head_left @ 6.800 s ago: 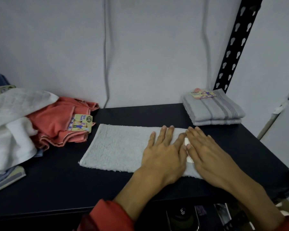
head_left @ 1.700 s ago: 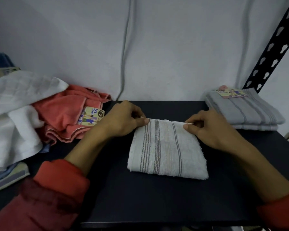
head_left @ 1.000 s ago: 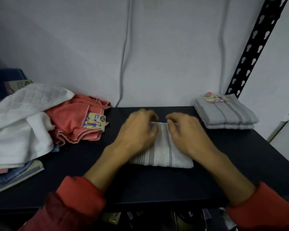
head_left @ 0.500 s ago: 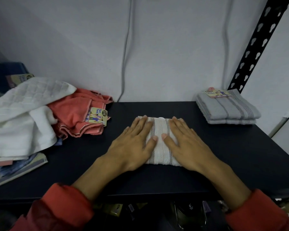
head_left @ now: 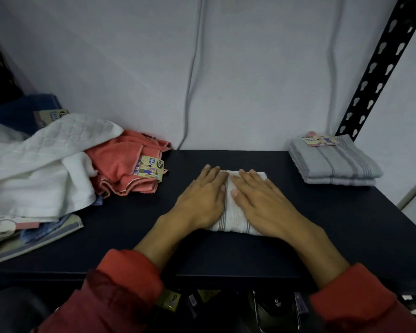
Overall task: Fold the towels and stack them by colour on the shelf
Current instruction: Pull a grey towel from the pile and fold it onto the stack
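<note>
A pale grey striped towel [head_left: 231, 219], folded small, lies in the middle of the dark shelf [head_left: 322, 224]. My left hand [head_left: 202, 198] and my right hand [head_left: 259, 203] lie flat side by side on top of it, fingers straight, pressing it down. Most of the towel is hidden under them. A folded stack of grey striped towels [head_left: 334, 162] with a paper label sits at the back right. At the left lie a crumpled coral towel [head_left: 125, 164] with a label and a heap of white towels [head_left: 34, 164].
A blue towel [head_left: 22, 111] sits behind the white heap. Flat packets [head_left: 34, 239] lie under the heap at the front left. A black perforated upright [head_left: 382, 63] rises at the back right. Two grey cables [head_left: 192, 68] run down the wall.
Earlier the towel lay long and flat; it was then folded to a small block. In the last half second both hands slid a little closer together on top of it.
</note>
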`<state>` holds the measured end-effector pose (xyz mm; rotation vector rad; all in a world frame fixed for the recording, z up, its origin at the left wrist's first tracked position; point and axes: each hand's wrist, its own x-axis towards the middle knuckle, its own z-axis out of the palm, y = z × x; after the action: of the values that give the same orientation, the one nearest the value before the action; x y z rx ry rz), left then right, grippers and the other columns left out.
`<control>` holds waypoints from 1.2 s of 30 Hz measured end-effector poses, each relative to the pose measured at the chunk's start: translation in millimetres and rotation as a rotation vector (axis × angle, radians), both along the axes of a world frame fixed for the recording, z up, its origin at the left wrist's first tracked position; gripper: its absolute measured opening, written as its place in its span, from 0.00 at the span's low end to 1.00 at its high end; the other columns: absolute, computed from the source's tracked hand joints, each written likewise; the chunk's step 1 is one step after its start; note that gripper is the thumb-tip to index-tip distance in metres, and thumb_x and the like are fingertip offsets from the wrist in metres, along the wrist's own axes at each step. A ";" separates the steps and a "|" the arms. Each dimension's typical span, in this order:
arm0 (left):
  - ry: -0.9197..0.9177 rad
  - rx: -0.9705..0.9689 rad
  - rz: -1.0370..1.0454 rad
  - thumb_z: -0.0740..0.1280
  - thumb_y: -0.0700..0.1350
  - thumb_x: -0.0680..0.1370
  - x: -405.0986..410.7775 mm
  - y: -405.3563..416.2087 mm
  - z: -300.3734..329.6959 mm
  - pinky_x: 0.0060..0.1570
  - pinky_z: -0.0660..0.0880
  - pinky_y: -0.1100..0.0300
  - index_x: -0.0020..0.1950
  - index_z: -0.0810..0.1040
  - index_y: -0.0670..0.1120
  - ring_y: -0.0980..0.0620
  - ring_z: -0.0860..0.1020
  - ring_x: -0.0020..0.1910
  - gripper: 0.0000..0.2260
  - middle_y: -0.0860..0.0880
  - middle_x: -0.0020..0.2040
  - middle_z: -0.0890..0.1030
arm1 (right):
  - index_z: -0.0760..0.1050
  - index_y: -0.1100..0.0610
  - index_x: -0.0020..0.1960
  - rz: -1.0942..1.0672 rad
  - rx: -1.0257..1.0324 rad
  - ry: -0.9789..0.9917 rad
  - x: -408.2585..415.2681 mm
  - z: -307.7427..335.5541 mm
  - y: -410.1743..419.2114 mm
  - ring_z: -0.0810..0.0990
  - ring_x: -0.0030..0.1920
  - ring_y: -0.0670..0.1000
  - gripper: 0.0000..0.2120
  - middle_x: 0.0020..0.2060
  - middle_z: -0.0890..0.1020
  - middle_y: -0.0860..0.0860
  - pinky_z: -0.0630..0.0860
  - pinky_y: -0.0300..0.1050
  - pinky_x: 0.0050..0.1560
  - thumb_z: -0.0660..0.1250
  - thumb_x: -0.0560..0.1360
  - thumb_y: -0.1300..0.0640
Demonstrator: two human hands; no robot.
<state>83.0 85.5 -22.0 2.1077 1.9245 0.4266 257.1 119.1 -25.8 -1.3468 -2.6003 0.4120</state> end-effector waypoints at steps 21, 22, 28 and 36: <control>0.128 0.433 -0.407 0.62 0.58 0.82 20.4 -46.2 0.3 0.58 0.76 0.52 0.63 0.79 0.49 0.53 0.76 0.60 0.17 0.53 0.63 0.77 | 0.72 0.38 0.70 0.004 -0.124 0.295 89.5 19.6 21.0 0.71 0.68 0.38 0.23 0.68 0.74 0.35 0.68 0.43 0.70 0.68 0.79 0.55; 0.101 0.446 -0.387 0.62 0.56 0.83 18.7 -45.4 2.0 0.56 0.77 0.52 0.62 0.79 0.49 0.54 0.77 0.58 0.15 0.54 0.61 0.78 | 0.70 0.37 0.71 0.011 -0.130 0.280 90.1 18.9 22.1 0.71 0.69 0.40 0.25 0.69 0.73 0.36 0.68 0.44 0.70 0.69 0.79 0.55; -0.398 0.474 -0.239 0.64 0.49 0.84 4.5 -43.9 54.3 0.45 0.76 0.59 0.54 0.81 0.47 0.58 0.80 0.45 0.08 0.55 0.45 0.82 | 0.66 0.35 0.73 -0.014 -0.155 0.409 83.5 16.6 24.8 0.74 0.67 0.44 0.33 0.71 0.72 0.40 0.73 0.51 0.69 0.75 0.74 0.52; -1.339 0.065 0.073 0.61 0.46 0.84 -16.2 -43.1 89.0 0.52 0.82 0.56 0.57 0.83 0.39 0.46 0.85 0.54 0.14 0.39 0.55 0.85 | 0.77 0.61 0.65 0.200 -0.765 0.804 76.9 40.4 -2.4 0.80 0.64 0.53 0.20 0.61 0.83 0.54 0.75 0.45 0.66 0.71 0.73 0.67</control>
<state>66.8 42.5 67.0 1.1147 1.1174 1.4332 334.0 116.7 14.6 -0.7706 -1.9162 1.6914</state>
